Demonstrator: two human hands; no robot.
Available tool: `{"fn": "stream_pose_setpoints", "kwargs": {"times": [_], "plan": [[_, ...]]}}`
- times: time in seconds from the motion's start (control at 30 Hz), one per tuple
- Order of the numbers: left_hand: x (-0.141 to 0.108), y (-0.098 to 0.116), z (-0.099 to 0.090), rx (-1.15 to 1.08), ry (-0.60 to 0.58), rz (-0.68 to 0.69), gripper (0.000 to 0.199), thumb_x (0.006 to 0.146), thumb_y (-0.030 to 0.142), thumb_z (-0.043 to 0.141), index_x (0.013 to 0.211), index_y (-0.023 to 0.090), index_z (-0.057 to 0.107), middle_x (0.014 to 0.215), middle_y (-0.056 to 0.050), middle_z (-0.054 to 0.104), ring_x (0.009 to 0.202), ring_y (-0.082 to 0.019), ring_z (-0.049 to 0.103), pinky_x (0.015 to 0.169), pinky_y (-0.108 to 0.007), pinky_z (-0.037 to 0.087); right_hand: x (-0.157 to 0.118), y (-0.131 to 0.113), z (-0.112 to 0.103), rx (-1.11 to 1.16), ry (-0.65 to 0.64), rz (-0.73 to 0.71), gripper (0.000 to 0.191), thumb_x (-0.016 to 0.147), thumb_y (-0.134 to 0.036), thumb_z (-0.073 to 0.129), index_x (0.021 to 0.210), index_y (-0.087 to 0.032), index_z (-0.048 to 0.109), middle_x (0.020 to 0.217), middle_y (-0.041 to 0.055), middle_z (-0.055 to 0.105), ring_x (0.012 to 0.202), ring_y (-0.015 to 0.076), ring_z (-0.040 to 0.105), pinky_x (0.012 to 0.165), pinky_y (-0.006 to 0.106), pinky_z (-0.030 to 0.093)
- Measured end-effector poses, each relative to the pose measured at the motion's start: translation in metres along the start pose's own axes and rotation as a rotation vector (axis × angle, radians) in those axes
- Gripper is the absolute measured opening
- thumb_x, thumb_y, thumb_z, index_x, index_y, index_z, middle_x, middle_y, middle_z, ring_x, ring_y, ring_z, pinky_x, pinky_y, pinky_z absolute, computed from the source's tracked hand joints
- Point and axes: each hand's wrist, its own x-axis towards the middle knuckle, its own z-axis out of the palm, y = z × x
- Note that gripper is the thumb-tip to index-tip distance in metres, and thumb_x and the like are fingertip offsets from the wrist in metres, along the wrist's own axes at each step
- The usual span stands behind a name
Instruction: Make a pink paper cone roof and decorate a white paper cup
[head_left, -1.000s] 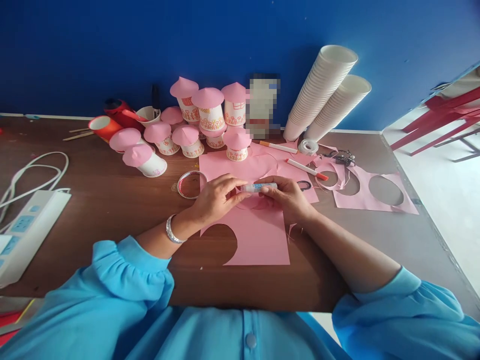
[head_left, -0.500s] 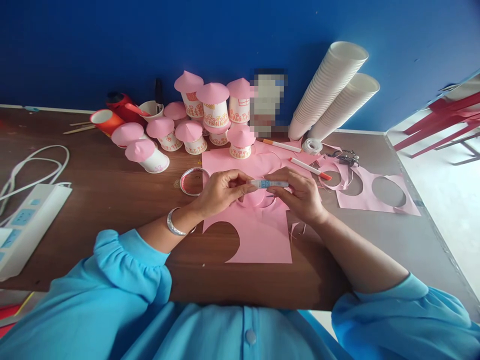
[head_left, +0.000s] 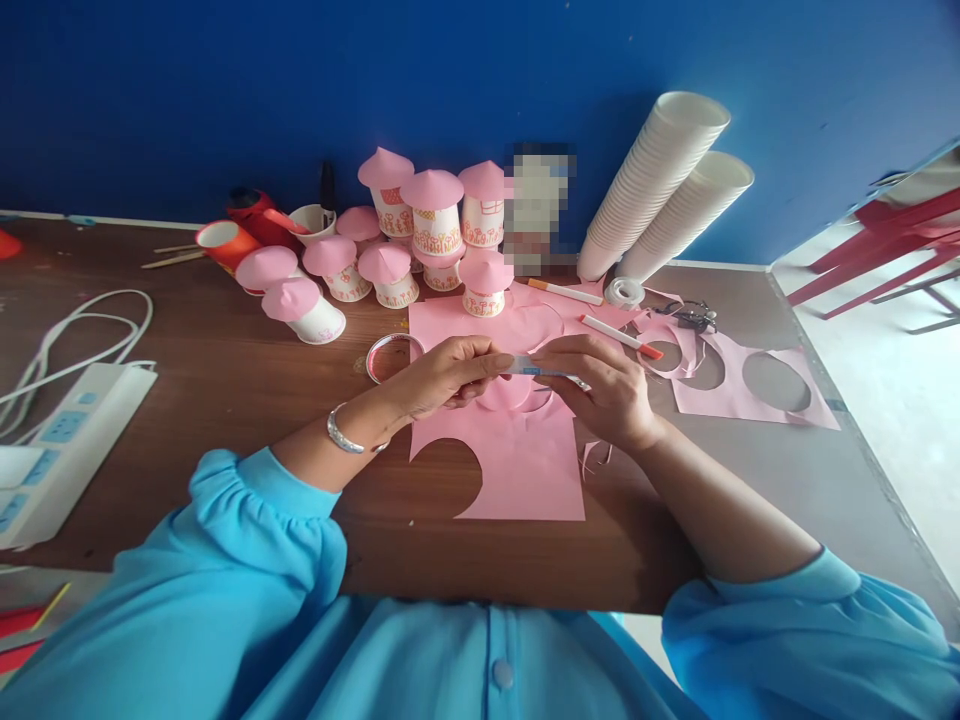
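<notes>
Left hand [head_left: 459, 376] has rolled over, pinching the tube [head_left: 527, 366] with right hand [head_left: 609, 388]; roofed cups [head_left: 436, 225] look done, stacked cups [head_left: 651, 195] plain, pink paper [head_left: 529, 475] partly cut.

The tube [head_left: 527, 367] looks like smooth plastic. The sheet [head_left: 529, 475] is matt paper, the table [head_left: 375, 540] grained wood, the bracelet [head_left: 340, 434] shiny metal.

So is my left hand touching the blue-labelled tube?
Touching. The head view shows the left hand pinching one end of the blue-labelled tube, with no gap between fingertips and tube.
</notes>
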Motion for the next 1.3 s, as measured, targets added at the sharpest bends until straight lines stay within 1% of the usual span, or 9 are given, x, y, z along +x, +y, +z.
{"fn": "stream_pose_setpoints", "kwargs": {"times": [0.23,0.4,0.5,0.6,0.7,0.8,1.07,1.2,1.3], "plan": [[-0.005,-0.007,0.015,0.932,0.302,0.468,0.034,0.104,0.047,0.036,0.08,0.024,0.042,0.073,-0.001,0.048,0.064,-0.016,0.047,0.058,-0.032,0.039,-0.003,-0.01,0.007,0.035,-0.372,0.177,0.031,0.107,-0.038,0.05,0.127,-0.02,0.063,0.1,0.0092,0.077,0.08,0.0197,0.072,0.066,0.029,0.052],[-0.007,-0.007,0.008,0.717,0.368,0.46,0.049,0.109,0.052,0.027,0.069,0.025,0.034,0.059,0.002,0.04,0.053,-0.015,0.04,0.054,-0.033,0.038,0.0,-0.009,-0.006,-0.276,-0.261,0.065,0.028,0.106,-0.039,0.052,0.117,-0.023,0.071,0.076,0.0063,0.069,0.064,0.0188,0.06,0.056,0.032,0.038],[-0.005,-0.009,-0.008,0.603,0.533,0.441,0.056,0.109,0.055,0.012,0.067,0.025,0.034,0.053,0.003,0.032,0.044,-0.013,0.033,0.049,-0.033,0.037,-0.001,0.008,-0.019,-0.31,-0.085,0.232,0.031,0.1,-0.047,0.061,0.118,-0.025,0.072,0.079,0.0074,0.067,0.07,0.0208,0.059,0.063,0.034,0.042],[0.003,-0.016,-0.018,0.77,0.629,0.448,0.042,0.109,0.051,0.033,0.085,0.023,0.054,0.07,-0.001,0.054,0.062,-0.016,0.053,0.061,-0.031,0.048,-0.003,0.025,-0.02,-0.035,0.11,0.488,0.039,0.102,-0.055,0.054,0.12,-0.023,0.07,0.087,0.0057,0.064,0.076,0.0204,0.059,0.067,0.034,0.047],[0.013,-0.029,-0.021,1.184,0.505,0.393,0.023,0.104,0.038,0.05,0.103,0.021,0.064,0.105,-0.009,0.067,0.096,-0.024,0.064,0.076,-0.035,0.053,-0.004,0.028,-0.006,0.431,0.022,0.588,0.038,0.094,-0.059,0.065,0.102,-0.022,0.071,0.085,0.0017,0.058,0.07,0.015,0.053,0.059,0.029,0.044],[0.019,-0.041,-0.026,1.343,0.509,0.314,0.017,0.099,0.028,0.054,0.103,0.019,0.069,0.109,-0.012,0.069,0.102,-0.029,0.063,0.081,-0.041,0.053,-0.007,0.021,0.01,0.734,-0.036,0.645,0.034,0.09,-0.051,0.075,0.106,-0.021,0.072,0.089,0.0005,0.056,0.063,0.0103,0.05,0.053,0.027,0.04],[0.008,-0.028,-0.016,1.201,0.567,0.467,0.045,0.093,0.024,0.063,0.137,0.017,0.058,0.119,-0.013,0.068,0.111,-0.028,0.063,0.098,-0.045,0.054,-0.01,0.01,0.02,1.084,-0.042,0.811,0.042,0.076,-0.047,0.089,0.095,-0.021,0.062,0.071,-0.0047,0.062,0.05,0.0079,0.049,0.044,0.022,0.036],[-0.004,-0.009,0.011,0.742,0.369,0.517,0.054,0.089,0.039,0.077,0.136,0.019,0.058,0.107,-0.006,0.074,0.075,-0.013,0.067,0.07,-0.027,0.057,-0.012,0.007,0.022,1.032,-0.035,0.805,0.042,0.076,-0.049,0.089,0.098,-0.02,0.069,0.069,-0.005,0.061,0.048,0.0068,0.046,0.045,0.022,0.036],[-0.007,-0.005,0.023,0.677,0.386,0.523,0.032,0.089,0.032,0.078,0.117,0.019,0.069,0.093,-0.003,0.076,0.068,-0.01,0.065,0.062,-0.022,0.053,-0.013,0.005,0.023,1.06,-0.077,0.797,0.042,0.083,-0.054,0.082,0.103,-0.019,0.07,0.071,-0.0033,0.063,0.05,0.0074,0.048,0.046,0.023,0.037]]}}
